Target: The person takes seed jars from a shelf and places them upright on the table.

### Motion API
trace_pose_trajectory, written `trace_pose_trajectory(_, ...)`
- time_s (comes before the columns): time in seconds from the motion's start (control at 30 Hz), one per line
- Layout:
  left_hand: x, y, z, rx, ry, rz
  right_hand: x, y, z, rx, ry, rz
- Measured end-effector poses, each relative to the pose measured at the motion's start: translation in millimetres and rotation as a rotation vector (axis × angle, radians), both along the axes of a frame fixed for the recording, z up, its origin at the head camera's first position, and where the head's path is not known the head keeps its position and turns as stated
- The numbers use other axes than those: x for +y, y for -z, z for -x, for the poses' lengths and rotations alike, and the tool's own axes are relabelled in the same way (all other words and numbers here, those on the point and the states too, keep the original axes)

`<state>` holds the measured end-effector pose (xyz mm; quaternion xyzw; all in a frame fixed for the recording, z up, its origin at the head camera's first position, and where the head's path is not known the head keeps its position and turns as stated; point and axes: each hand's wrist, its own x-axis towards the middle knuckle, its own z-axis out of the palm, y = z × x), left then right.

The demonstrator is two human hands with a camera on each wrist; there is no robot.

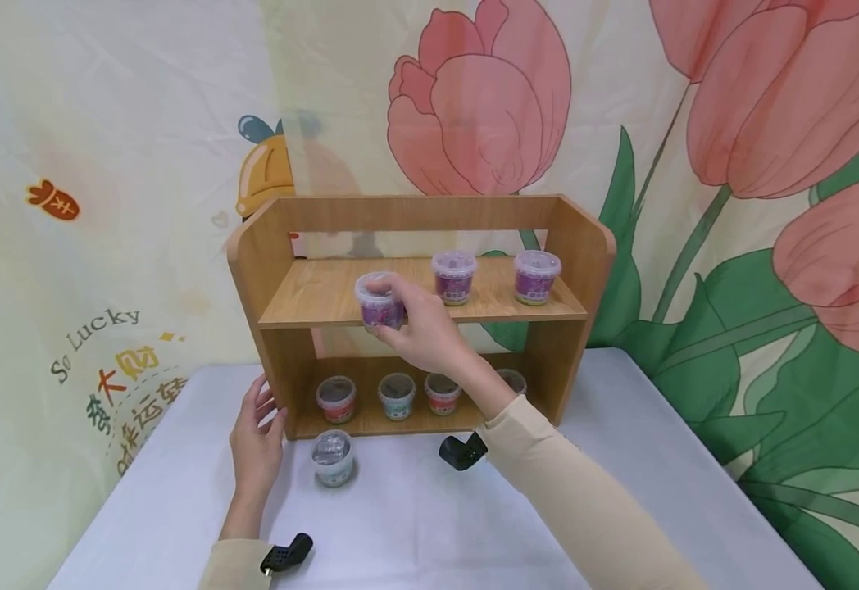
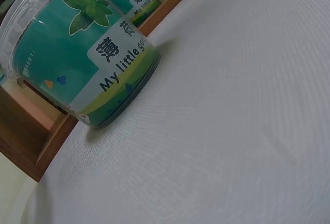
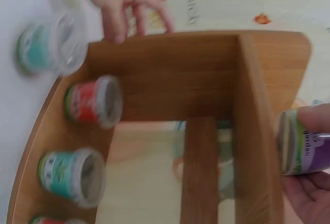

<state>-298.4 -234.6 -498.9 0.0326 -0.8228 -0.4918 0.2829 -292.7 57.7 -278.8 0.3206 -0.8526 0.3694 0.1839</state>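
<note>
My right hand (image 1: 429, 332) holds a purple-labelled lidded plastic cup (image 1: 380, 312) by its lid and base, upright at the front edge of the upper shelf. In the right wrist view, the cup (image 3: 312, 152) overlaps the shelf board's edge. My left hand (image 1: 256, 447) is at the left side panel of the wooden shelf (image 1: 422, 321), its fingertips right by the panel and nothing in its grasp. Close to that hand, a green-labelled mint cup (image 1: 333, 460) stands on the table before the shelf. Its label, with a leaf picture, shows large in the left wrist view.
Two more purple cups, one in the middle (image 1: 454, 279) and one at the right (image 1: 536, 279), stand on the upper shelf. Below, a row of red-labelled (image 1: 337, 400) and green-labelled (image 1: 397, 397) cups lines the lower shelf; my right forearm partly covers the rightmost. White cloth (image 1: 415, 524) covers the table.
</note>
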Motion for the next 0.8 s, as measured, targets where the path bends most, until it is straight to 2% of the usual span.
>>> trace_pose_trajectory(0.27, 0, 1.4, 0.9, -0.004, -0.005, -0.003, 4, 10.2, -25.7, -0.066, -0.101, 0.016)
trace_pose_trajectory(0.4, 0, 0.9, 1.5, -0.014, 0.001, -0.007, 5, 17.7, -35.9, -0.101, -0.107, 0.039)
trace_pose_trajectory(0.6, 0, -0.1, 2.0, -0.012, 0.003, -0.017, 9, 28.0, -44.0, -0.152, -0.115, 0.06)
trace_pose_trajectory(0.8, -1, 1.0, 1.6, -0.013, 0.008, -0.015, 10, 46.1, -46.9, -0.182, -0.13, 0.09)
